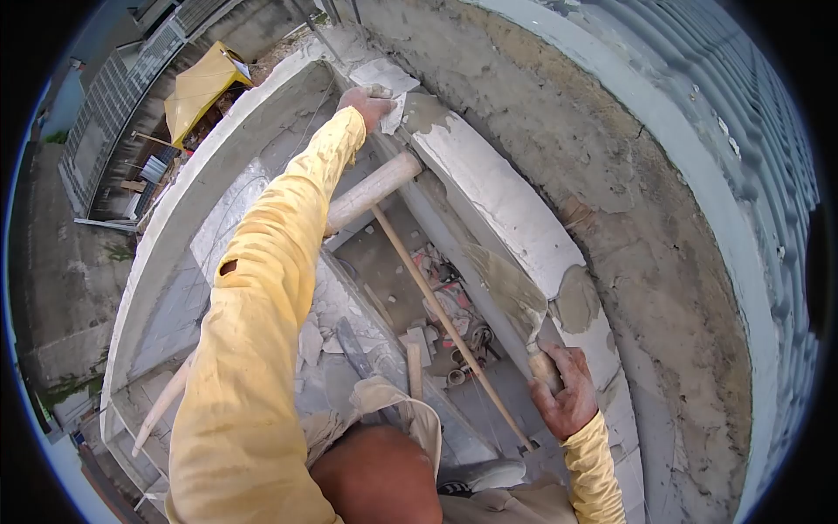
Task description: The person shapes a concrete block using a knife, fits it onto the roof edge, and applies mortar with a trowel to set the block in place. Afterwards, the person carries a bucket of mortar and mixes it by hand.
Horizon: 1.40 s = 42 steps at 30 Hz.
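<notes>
My right hand (pixel 569 393) is wrapped round the wooden handle of a trowel (pixel 513 284). The trowel's wide blade, smeared with grey mortar, points up and away along the inner face of a ledge (pixel 506 196). At the far end of that ledge, my left hand (pixel 370 105) is closed beside a torn whitish sheet (pixel 387 77). What its fingers grip is partly hidden. Wet grey mortar (pixel 578 299) covers part of the ledge just above my right hand. A round wooden pole (pixel 375 188) passes beneath my left forearm to the ledge's side.
A thin wooden stick (pixel 436 314) slants across the deep opening, with rubble (pixel 441 279) and pipe pieces far below. Broken white chunks lie left of it. A rough wall (pixel 628 201) and corrugated roof (pixel 751 113) rise at right. A yellow tarp (pixel 201 92) stands far left, below.
</notes>
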Each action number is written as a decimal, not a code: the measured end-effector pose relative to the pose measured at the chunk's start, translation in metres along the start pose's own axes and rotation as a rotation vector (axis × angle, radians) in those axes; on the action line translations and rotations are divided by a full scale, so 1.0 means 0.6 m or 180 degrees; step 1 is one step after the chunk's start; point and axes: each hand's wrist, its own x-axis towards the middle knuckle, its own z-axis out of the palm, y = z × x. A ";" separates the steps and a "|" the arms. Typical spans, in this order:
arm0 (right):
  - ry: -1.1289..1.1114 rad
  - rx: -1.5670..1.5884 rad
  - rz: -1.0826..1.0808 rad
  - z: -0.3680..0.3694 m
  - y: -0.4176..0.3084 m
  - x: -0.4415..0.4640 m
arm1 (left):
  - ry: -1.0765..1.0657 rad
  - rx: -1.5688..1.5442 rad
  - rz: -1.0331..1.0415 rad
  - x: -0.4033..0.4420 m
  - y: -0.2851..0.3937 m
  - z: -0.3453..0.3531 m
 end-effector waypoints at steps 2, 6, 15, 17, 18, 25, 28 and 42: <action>0.0083 -0.0077 -0.0008 -0.002 -0.004 -0.006 | 0.0013 0.0592 0.0067 0.047 0.017 0.044; 0.0088 -0.0168 0.0136 -0.007 -0.010 -0.016 | -0.0089 0.0671 -0.0272 0.087 0.048 0.094; 0.0004 -0.0169 0.0216 -0.005 -0.020 -0.005 | -0.0244 0.1536 0.0115 0.064 0.035 0.109; -0.0072 -0.0131 0.0283 -0.004 -0.023 -0.003 | -0.0378 0.1752 0.0014 0.042 0.055 0.091; -0.0074 -0.0140 0.0270 -0.002 -0.022 -0.002 | -0.0364 0.1746 0.0010 0.044 0.046 0.094; -0.0124 -0.0151 0.0163 0.005 -0.017 0.003 | -0.0610 0.1536 0.0413 0.054 0.028 0.110; -0.0088 -0.0065 0.0156 0.005 -0.018 0.003 | -0.0689 0.1885 0.0307 0.065 0.038 0.116; 0.0168 0.0061 0.0159 -0.009 -0.016 0.000 | 0.0175 -0.0014 -0.0968 -0.001 -0.045 0.063</action>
